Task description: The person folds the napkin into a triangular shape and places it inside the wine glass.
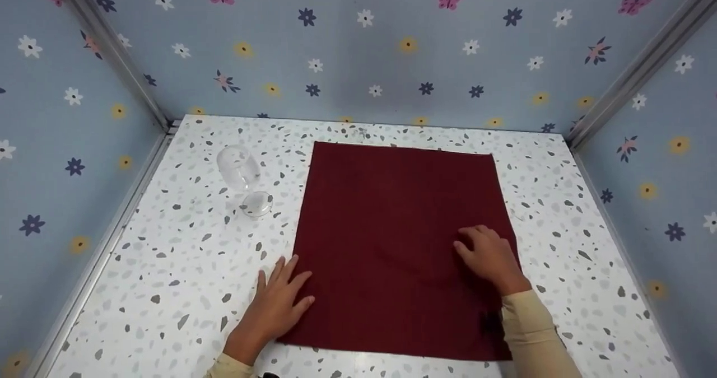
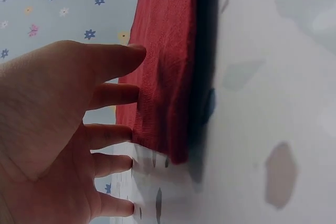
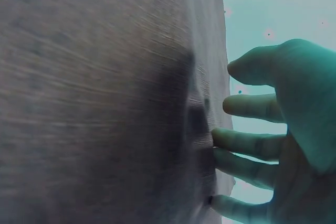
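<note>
A dark red cloth (image 1: 392, 210) lies spread out flat on the speckled table, with faint creases near its middle. My left hand (image 1: 274, 305) rests at the cloth's left edge, fingers spread, some on the cloth and some on the table. In the left wrist view the thumb and fingertips reach the red cloth's (image 2: 163, 66) border. Over on the right part of the cloth, my right hand (image 1: 490, 257) touches the fabric with fingers slightly bent. The right wrist view shows that hand (image 3: 304, 114) with its fingertips against the cloth (image 3: 94, 98), which looks grey there; nothing is gripped.
A clear stemmed glass (image 1: 239, 168) lies on its side on the table (image 1: 185, 243), left of the cloth, its round foot toward me. Flower-patterned walls (image 1: 364, 47) enclose the table at the back and both sides, with metal strips (image 1: 120, 53) along the corners.
</note>
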Motion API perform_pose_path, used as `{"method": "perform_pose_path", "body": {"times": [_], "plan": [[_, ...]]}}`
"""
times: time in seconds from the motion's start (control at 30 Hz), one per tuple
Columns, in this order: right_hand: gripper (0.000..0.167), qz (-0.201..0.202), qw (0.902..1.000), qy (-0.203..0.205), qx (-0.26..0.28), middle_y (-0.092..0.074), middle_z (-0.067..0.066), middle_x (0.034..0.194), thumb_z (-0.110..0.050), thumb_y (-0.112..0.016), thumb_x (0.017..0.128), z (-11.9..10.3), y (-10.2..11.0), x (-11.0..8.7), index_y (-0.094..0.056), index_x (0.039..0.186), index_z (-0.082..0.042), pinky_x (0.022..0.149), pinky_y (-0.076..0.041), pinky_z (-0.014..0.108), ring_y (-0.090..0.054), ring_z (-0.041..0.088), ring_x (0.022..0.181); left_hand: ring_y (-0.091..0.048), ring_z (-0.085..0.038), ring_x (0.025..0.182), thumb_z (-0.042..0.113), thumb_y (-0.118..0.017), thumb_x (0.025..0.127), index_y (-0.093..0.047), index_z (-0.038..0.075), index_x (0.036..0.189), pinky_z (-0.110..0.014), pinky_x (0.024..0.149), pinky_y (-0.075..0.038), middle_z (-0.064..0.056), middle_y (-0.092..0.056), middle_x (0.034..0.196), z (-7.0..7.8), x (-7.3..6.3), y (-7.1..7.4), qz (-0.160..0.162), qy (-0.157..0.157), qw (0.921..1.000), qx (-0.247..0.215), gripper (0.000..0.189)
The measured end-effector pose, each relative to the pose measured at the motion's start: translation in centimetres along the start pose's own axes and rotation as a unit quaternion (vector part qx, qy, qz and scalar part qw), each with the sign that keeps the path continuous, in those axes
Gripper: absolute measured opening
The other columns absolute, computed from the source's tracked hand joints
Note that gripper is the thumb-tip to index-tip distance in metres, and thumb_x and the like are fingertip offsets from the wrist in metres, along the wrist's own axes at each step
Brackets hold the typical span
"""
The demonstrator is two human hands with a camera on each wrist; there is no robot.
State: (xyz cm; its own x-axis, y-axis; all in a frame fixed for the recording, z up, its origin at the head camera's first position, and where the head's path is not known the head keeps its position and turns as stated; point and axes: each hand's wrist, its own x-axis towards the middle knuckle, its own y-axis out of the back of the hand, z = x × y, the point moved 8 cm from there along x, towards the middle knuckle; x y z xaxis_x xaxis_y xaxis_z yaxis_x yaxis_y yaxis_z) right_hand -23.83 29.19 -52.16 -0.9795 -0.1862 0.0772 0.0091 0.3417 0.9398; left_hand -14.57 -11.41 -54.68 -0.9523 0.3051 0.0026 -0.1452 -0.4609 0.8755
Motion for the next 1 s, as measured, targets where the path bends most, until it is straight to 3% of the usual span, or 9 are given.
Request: {"method": "perform_pose_path", "body": {"times": [0.23,0.53,0.77,1.0], "plan": [[0.039,0.0,0.9999,-0.009,0.006,-0.064,0.023,0.12,-0.03,-0.063,0.098,0.5,0.7,1.1,-0.068,0.124,-0.001,0.092,-0.044,0.062,-0.059,0.042,0.113,-0.02,-0.043,0.148,0.03,-0.07,0.095,-0.059,0.008,0.138,-0.074,0.11,-0.015,-0.018,-0.033,0.158,0.1,-0.4,-0.2,-0.013,0.005,0.9998,-0.013,0.049],[0.036,0.056,0.9978,-0.028,0.021,-0.057,0.029,0.121,-0.022,-0.065,0.096,2.0,1.3,1.9,-0.067,0.122,0.002,0.091,-0.045,0.062,-0.057,0.047,0.11,-0.018,-0.042,0.149,0.027,-0.073,0.093,-0.058,0.008,0.139,-0.072,0.111,-0.015,-0.018,-0.032,0.159,0.4,-1.1,-0.8,-0.015,-0.003,0.9995,-0.026,0.053],[0.032,0.069,0.9969,-0.036,0.014,-0.057,0.031,0.118,-0.018,-0.064,0.095,2.9,1.4,3.5,-0.067,0.118,0.004,0.09,-0.043,0.064,-0.056,0.049,0.108,-0.012,-0.043,0.15,0.026,-0.074,0.091,-0.053,0.007,0.143,-0.074,0.11,-0.011,-0.018,-0.026,0.161,0.2,-1.3,-0.9,-0.045,-0.003,0.9981,-0.043,0.059],[0.032,0.068,0.9967,-0.036,0.026,-0.057,0.03,0.119,-0.018,-0.063,0.094,2.4,1.1,6.0,-0.068,0.117,0.004,0.09,-0.044,0.063,-0.055,0.048,0.11,-0.01,-0.04,0.151,0.025,-0.073,0.091,-0.052,0.008,0.145,-0.07,0.113,-0.007,-0.015,-0.024,0.163,-0.6,-1.7,-0.2,-0.029,0.007,0.9983,-0.049,0.06]]}}
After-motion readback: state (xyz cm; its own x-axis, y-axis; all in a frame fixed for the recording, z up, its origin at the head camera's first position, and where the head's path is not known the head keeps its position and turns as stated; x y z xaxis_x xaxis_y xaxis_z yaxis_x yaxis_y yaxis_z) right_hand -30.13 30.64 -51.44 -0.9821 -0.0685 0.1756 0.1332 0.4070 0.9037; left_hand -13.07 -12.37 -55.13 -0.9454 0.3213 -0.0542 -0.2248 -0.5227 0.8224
